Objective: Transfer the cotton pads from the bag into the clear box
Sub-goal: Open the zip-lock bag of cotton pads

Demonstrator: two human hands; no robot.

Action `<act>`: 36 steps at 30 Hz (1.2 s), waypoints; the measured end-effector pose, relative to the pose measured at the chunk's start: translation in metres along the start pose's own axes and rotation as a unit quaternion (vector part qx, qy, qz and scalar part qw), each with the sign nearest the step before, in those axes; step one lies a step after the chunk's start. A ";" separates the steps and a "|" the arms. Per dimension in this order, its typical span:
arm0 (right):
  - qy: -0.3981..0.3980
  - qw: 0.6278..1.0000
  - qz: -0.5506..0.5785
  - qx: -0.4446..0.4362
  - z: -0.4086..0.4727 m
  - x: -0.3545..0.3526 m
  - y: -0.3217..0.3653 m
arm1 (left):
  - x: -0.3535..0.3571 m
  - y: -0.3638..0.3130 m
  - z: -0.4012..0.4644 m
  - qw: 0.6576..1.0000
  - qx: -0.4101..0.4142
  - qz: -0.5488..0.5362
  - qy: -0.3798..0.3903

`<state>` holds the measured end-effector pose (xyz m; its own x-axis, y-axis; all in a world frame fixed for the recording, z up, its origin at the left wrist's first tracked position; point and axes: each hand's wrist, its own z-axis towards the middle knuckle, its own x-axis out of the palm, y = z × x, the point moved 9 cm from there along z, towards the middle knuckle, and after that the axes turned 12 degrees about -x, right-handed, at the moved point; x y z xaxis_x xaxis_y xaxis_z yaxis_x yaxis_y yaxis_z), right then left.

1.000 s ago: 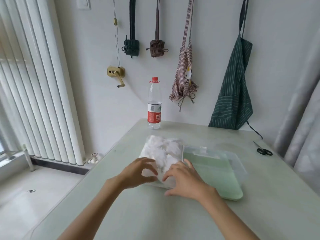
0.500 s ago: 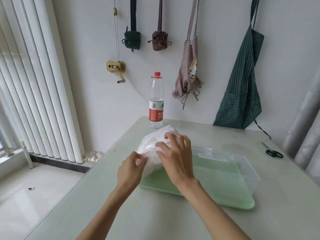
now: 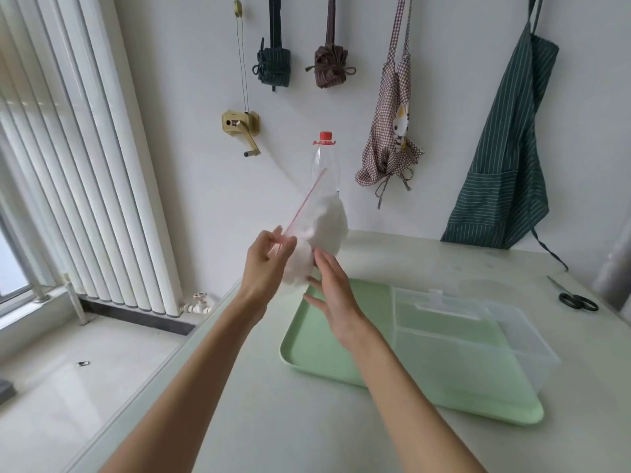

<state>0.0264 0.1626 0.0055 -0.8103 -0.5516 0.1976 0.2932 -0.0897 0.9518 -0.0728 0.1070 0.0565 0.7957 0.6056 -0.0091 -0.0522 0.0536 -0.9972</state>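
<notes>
A clear zip bag (image 3: 321, 230) full of white cotton pads hangs in the air above the table's far left part, its red zip strip slanting up to the right. My left hand (image 3: 266, 264) pinches the bag at the lower end of that strip. My right hand (image 3: 333, 288) is just right of and below the bag, fingers straight and spread, its fingertips near the bag's underside. The clear box (image 3: 478, 339) with its lid on sits on the right part of a green tray (image 3: 327, 349).
A water bottle (image 3: 326, 158) with a red cap stands behind the bag near the wall. Black scissors (image 3: 577, 300) lie at the table's right edge. Aprons and cloth bundles hang on the wall. The table's left edge runs beside a radiator.
The bag has been lifted off the tray into the air. My left hand now holds it by the zip end, and my right hand has let go and spread open beneath it.
</notes>
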 end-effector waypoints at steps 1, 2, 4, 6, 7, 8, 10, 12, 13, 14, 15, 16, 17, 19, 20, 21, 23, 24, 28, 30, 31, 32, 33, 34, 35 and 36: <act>0.012 1.000 0.004 0.004 0.003 0.004 0.004 | 0.001 -0.009 -0.002 1.000 0.017 0.018 0.013; 0.024 1.000 0.008 0.002 0.007 0.007 0.009 | 0.002 -0.018 -0.004 0.998 0.038 0.035 0.023; 0.049 0.998 0.026 -0.006 0.012 0.011 0.020 | 0.002 -0.036 -0.013 0.991 0.100 0.079 0.032; 0.071 0.997 0.041 -0.012 0.016 0.017 0.025 | 0.000 -0.048 -0.022 0.980 0.152 0.125 0.008; 0.082 0.995 0.049 -0.013 0.017 0.020 0.024 | -0.001 -0.050 -0.025 0.973 0.166 0.159 -0.018; 0.092 0.994 0.054 -0.010 0.019 0.025 0.020 | -0.003 -0.048 -0.027 0.964 0.173 0.194 -0.049; 0.097 0.994 0.045 0.010 0.016 0.029 0.003 | -0.003 -0.035 -0.030 0.951 0.155 0.249 -0.091; 0.064 0.997 0.004 0.036 0.005 0.019 -0.019 | 0.001 0.003 -0.027 0.953 0.081 0.280 -0.078; 0.028 0.999 -0.017 0.042 -0.002 0.007 -0.027 | 0.002 0.028 -0.024 0.957 0.038 0.283 -0.060; -0.015 0.999 -0.029 0.040 -0.010 -0.008 -0.033 | 0.003 0.050 -0.024 0.960 0.005 0.276 -0.046; -0.054 0.998 -0.032 0.031 -0.018 -0.023 -0.036 | 0.003 0.065 -0.025 0.964 -0.010 0.263 -0.041; -0.080 0.996 -0.030 0.019 -0.025 -0.034 -0.036 | 0.003 0.074 -0.027 0.967 -0.002 0.253 -0.043; -0.092 0.995 -0.023 0.009 -0.031 -0.042 -0.035 | 0.005 0.076 -0.029 0.966 0.023 0.254 -0.050; -0.100 0.995 -0.021 -0.001 -0.040 -0.051 -0.035 | 0.011 0.078 -0.033 0.955 0.061 0.286 -0.052; -0.106 0.994 -0.028 -0.003 -0.044 -0.055 -0.036 | 0.014 0.079 -0.035 0.950 0.070 0.301 -0.049; -0.115 0.993 -0.037 -0.004 -0.048 -0.059 -0.038 | 0.017 0.081 -0.036 0.945 0.078 0.314 -0.044; -0.130 0.990 -0.063 -0.008 -0.055 -0.069 -0.046 | 0.024 0.083 -0.041 0.937 0.091 0.334 -0.037; -0.131 0.988 -0.080 -0.014 -0.057 -0.072 -0.047 | 0.026 0.084 -0.043 0.935 0.102 0.338 -0.033; -0.153 0.985 -0.076 -0.013 -0.062 -0.081 -0.053 | 0.030 0.085 -0.052 0.918 0.160 0.362 -0.010; -0.164 0.985 -0.045 -0.014 -0.062 -0.082 -0.055 | 0.027 0.078 -0.057 0.891 0.216 0.397 -0.043; -0.169 0.985 -0.032 -0.015 -0.063 -0.081 -0.055 | 0.026 0.074 -0.059 0.884 0.230 0.403 -0.058; -0.171 0.985 -0.023 -0.018 -0.062 -0.080 -0.056 | 0.025 0.072 -0.059 0.884 0.228 0.404 -0.059; -0.172 0.985 -0.018 -0.022 -0.063 -0.079 -0.056 | 0.026 0.072 -0.059 0.889 0.215 0.403 -0.045; -0.172 0.985 -0.019 -0.027 -0.063 -0.077 -0.056 | 0.027 0.073 -0.058 0.894 0.196 0.402 -0.027; -0.171 0.984 -0.030 -0.032 -0.063 -0.077 -0.055 | 0.028 0.076 -0.057 0.897 0.177 0.404 -0.012; -0.168 0.984 -0.048 -0.037 -0.064 -0.077 -0.054 | 0.029 0.078 -0.057 0.901 0.159 0.404 -0.004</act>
<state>0.1056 0.1574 -0.0757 -0.9545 -0.2331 0.1858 0.2332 -0.1959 0.9525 -0.0199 0.0833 -0.0257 0.4166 0.5542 -0.7207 -0.7839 -0.1825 -0.5934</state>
